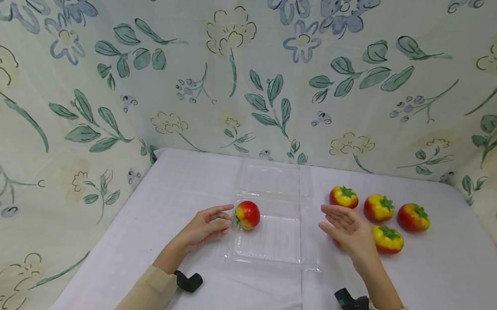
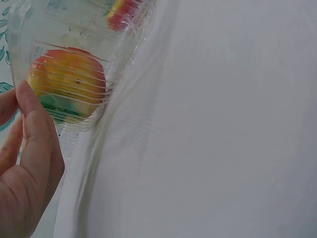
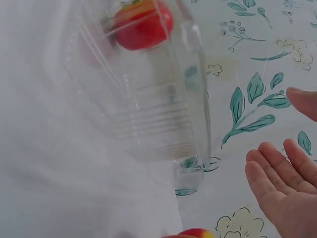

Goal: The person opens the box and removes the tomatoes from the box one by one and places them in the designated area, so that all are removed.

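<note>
A clear plastic clamshell box (image 1: 267,250) lies unfolded on the white table, its lid half (image 1: 271,179) at the back. One red-and-yellow fruit with a green leafy top (image 1: 247,215), like a tomato or persimmon, sits in the box's left back corner. My left hand (image 1: 205,227) is at the box's left side with fingers loosely bent beside that fruit; in the left wrist view a fingertip (image 2: 27,94) is by the clear wall. To the right of the box my right hand (image 1: 351,232) is held up, palm toward the box, fingers extended and holding nothing.
Several similar fruits (image 1: 378,208) stand in a group at the right, around and behind my right hand, which partly hides one. Floral cloth (image 1: 256,76) hangs behind the table (image 1: 183,178) and along both sides. Dark devices (image 1: 190,281) are on both wrists.
</note>
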`<action>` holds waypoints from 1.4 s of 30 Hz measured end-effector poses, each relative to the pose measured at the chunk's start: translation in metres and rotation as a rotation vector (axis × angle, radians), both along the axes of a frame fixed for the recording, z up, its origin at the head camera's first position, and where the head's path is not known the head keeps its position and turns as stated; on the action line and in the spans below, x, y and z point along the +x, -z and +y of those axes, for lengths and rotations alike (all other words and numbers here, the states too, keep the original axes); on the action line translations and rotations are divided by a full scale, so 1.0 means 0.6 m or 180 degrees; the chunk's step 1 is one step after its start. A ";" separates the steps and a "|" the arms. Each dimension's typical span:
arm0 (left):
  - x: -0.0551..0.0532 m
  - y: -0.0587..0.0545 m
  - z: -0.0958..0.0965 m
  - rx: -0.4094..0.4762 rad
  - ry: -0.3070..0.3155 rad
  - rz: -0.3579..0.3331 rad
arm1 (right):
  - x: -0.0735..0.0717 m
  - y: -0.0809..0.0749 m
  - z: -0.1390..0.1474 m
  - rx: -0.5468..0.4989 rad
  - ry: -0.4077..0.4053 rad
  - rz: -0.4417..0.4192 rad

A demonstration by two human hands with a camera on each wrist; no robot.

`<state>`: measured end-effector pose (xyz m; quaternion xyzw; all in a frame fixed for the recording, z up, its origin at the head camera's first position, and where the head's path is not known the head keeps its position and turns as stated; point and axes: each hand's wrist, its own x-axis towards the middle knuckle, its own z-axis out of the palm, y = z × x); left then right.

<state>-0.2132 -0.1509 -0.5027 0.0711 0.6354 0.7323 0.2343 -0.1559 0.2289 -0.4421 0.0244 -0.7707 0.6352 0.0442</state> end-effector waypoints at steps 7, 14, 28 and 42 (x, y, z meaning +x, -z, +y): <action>0.000 0.001 0.001 0.0005 0.0004 0.0005 | -0.012 0.002 -0.029 0.0060 -0.0165 0.0087; 0.000 0.002 0.000 -0.0006 -0.0019 -0.0003 | -0.027 0.009 -0.057 0.0044 -0.0378 0.0214; 0.001 0.000 0.000 0.0038 -0.0009 0.0001 | -0.045 0.025 -0.111 -0.0088 -0.0724 0.0146; -0.001 0.001 0.001 0.0024 0.0011 0.0020 | -0.052 0.036 -0.134 -0.0034 -0.0779 0.0223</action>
